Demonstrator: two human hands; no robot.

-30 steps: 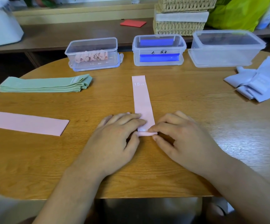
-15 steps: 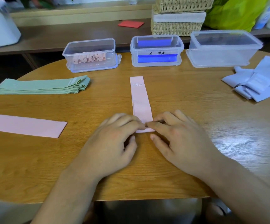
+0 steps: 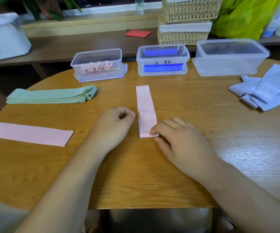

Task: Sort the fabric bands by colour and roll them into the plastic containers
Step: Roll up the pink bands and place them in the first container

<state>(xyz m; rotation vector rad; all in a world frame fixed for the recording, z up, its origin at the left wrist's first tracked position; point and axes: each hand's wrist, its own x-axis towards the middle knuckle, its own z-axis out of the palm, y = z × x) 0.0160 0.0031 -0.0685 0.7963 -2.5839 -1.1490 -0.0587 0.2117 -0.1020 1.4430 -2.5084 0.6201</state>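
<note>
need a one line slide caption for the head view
Right hand pinches the rolled near end of the centre pink band; left hand, fingers curled, sits beside it holding nothing.

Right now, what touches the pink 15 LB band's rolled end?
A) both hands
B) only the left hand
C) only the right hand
C: the right hand pinches the pink band at its rolled end; the left hand sits curled beside it, off the fabric.
</note>
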